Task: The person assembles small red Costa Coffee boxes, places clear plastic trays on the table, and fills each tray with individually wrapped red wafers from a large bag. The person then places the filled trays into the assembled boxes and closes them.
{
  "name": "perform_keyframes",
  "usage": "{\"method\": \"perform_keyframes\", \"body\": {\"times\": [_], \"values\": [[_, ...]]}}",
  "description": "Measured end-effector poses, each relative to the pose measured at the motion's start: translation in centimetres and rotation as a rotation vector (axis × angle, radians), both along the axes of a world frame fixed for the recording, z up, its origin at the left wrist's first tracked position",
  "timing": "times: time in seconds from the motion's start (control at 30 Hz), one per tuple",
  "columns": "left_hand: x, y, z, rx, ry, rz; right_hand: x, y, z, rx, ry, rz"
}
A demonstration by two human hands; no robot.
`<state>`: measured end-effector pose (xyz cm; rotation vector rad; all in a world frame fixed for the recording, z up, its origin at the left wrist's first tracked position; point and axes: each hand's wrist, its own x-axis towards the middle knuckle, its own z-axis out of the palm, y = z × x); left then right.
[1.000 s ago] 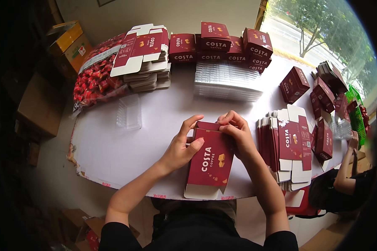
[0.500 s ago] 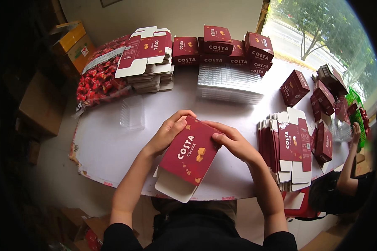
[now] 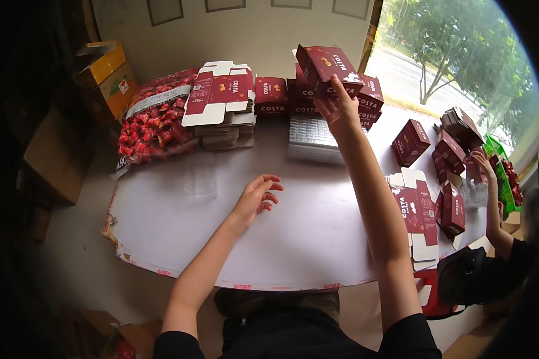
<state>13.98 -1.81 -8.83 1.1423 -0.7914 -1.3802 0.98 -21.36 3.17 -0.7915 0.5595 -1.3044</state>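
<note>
My right hand [image 3: 341, 113] reaches to the back of the table and grips a dark red carton [image 3: 326, 67]. The carton tilts above a row of folded dark red cartons [image 3: 272, 99]; whether it touches them I cannot tell. Below this row lies a stack of clear plastic trays [image 3: 312, 143], partly behind my right wrist. My left hand [image 3: 259, 198] is over the middle of the white table [image 3: 293, 239], fingers loosely curled and apart, holding nothing. A single clear tray [image 3: 200, 182] lies to its left.
Flat unfolded cartons [image 3: 227, 131] are piled beside a bag of red-wrapped sweets [image 3: 156, 128] at the back left. More flat cartons [image 3: 418, 221] lie at the right. Farther right, a co-worker's hand [image 3: 485, 164] is near several cartons and a green basket [image 3: 504, 188].
Both hands held the carton near the front edge before. My right hand has carried it up to the back row, and my left hand has let go.
</note>
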Motion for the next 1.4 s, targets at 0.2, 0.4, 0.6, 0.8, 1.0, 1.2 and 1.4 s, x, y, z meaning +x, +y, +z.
{"method": "perform_keyframes", "body": {"times": [0.2,0.4,0.6,0.8,1.0,1.2,1.4], "values": [[-0.3,-0.2,0.5,0.019,-0.006,-0.033,-0.4,-2.7,-0.6,0.142,0.232,0.027],[-0.1,0.5,0.3,0.042,-0.085,-0.034,-11.1,11.3,-0.2,-0.911,1.265,0.241],[-1.8,0.3,1.0,-0.027,-0.056,-0.125,-28.0,14.3,-1.6,-0.174,2.412,-0.449],[-2.1,0.7,0.4,-0.008,-0.088,-0.157,-31.7,14.1,-4.4,-0.119,1.855,-0.367],[-2.4,0.7,0.3,-0.072,-0.204,-0.131,-26.9,14.7,0.3,-0.593,1.48,-0.903],[-2.9,1.0,0.2,-0.576,-0.057,0.169,-12.2,15.7,-0.1,-1.295,1.034,-0.75],[-1.2,0.9,-0.6,-0.678,0.193,0.474,-6.2,14.4,-7.2,-1.351,0.911,-0.442]]}}
